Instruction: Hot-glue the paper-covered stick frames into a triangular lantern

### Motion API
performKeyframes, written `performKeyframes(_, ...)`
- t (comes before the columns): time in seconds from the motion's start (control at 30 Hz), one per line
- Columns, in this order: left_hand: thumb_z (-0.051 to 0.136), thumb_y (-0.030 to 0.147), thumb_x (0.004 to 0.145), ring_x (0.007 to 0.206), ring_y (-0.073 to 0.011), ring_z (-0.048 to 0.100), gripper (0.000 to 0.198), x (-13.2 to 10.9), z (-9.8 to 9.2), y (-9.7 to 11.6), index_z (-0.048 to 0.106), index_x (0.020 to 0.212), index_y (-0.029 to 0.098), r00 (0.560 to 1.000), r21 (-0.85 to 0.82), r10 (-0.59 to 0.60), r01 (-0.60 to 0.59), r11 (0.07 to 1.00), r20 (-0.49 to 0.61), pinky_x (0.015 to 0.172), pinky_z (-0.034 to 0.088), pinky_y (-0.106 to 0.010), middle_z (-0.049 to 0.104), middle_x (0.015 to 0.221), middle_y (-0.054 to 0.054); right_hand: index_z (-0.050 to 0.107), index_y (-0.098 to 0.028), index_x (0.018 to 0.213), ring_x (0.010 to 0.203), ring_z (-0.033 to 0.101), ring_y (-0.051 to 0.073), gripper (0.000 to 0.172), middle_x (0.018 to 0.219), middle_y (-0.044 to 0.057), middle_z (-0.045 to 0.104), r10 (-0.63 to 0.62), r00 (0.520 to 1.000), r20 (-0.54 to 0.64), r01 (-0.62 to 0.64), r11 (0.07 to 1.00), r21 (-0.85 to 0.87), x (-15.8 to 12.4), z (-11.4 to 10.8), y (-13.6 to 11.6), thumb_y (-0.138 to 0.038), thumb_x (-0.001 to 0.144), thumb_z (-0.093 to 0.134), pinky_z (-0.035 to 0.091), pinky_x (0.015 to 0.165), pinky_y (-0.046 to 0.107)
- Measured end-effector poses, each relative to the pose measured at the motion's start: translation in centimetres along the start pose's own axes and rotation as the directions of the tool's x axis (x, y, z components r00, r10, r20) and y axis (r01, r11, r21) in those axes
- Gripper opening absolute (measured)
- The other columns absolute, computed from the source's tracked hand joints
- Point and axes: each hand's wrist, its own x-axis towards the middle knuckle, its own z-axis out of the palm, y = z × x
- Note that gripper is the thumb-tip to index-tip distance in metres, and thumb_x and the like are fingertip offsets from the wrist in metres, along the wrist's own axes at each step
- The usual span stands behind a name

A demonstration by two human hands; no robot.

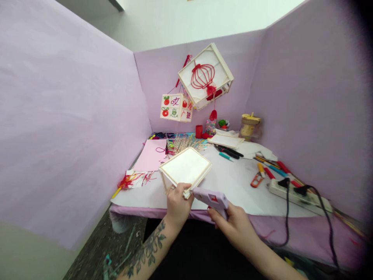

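My left hand pinches the near corner of a box-shaped lantern frame, made of thin wooden sticks with white panels. The frame is tilted above the table's front part. In my right hand is a pale purple hot glue gun, gripped by its handle. Its nozzle points left at the corner by my left fingers; whether it touches the wood I cannot tell. Part of the lantern's lower side is hidden by my left hand.
Finished lanterns hang ahead, one with a red lantern design, one with painted panels. Pliers, a teal pen, an orange cutter and a power strip lie right. Pink paper and red threads lie left.
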Motion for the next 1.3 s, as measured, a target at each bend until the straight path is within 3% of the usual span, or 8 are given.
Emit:
performKeyframes(0.27, 0.066, 0.024, 0.081, 0.068, -0.0189, 0.067, 0.012, 0.0, 0.0, 0.0, 0.062, 0.091, 0.019, 1.000, 0.010, 0.009, -0.009, 1.000, -0.009, 0.064, 0.053, -0.028, 0.069, 0.074, -0.002, 0.061, -0.017, 0.077, 0.050, 0.056, 0.017, 0.030, 0.054, 0.001, 0.062, 0.012, 1.000, -0.006, -0.012, 1.000, 0.018, 0.0, 0.3, 0.3, -0.045, 0.085, 0.052, 0.040, 0.049, 0.026)
performKeyframes(0.7, 0.064, 0.024, 0.080, 0.072, -0.0197, 0.066, 0.015, -0.3, 0.1, -0.5, 0.063, 0.094, 0.018, 1.000, -0.026, 0.004, -0.003, 1.000, 0.016, 0.066, 0.053, -0.029, 0.069, 0.078, -0.004, 0.062, -0.016, 0.077, 0.048, 0.056, 0.016, 0.027, 0.051, 0.000, 0.061, -0.083, 0.996, 0.030, 0.082, 0.996, 0.030, -0.5, 0.3, -0.4, -0.040, 0.085, 0.052, 0.040, 0.047, 0.024)
performKeyframes(1.0, 0.066, 0.026, 0.083, 0.069, -0.0180, 0.068, 0.011, 0.1, 0.0, 0.2, 0.061, 0.089, 0.018, 1.000, 0.004, 0.017, -0.017, 1.000, -0.017, 0.065, 0.054, -0.028, 0.069, 0.073, -0.002, 0.061, -0.017, 0.075, 0.052, 0.059, 0.018, 0.031, 0.057, 0.003, 0.064, -0.002, 0.999, -0.038, 0.002, 1.000, 0.011, 0.5, 0.1, 0.5, -0.045, 0.083, 0.052, 0.042, 0.051, 0.027)
performKeyframes(1.3, 0.064, 0.025, 0.082, 0.070, -0.0190, 0.068, 0.012, -0.1, 0.0, -0.1, 0.062, 0.091, 0.018, 1.000, -0.011, 0.009, -0.009, 1.000, -0.002, 0.064, 0.054, -0.028, 0.070, 0.075, -0.003, 0.060, -0.017, 0.077, 0.047, 0.055, 0.016, 0.031, 0.052, -0.001, 0.059, -0.011, 1.000, 0.013, 0.010, 0.999, 0.032, -0.4, 0.6, 0.7, -0.045, 0.085, 0.051, 0.038, 0.048, 0.026)
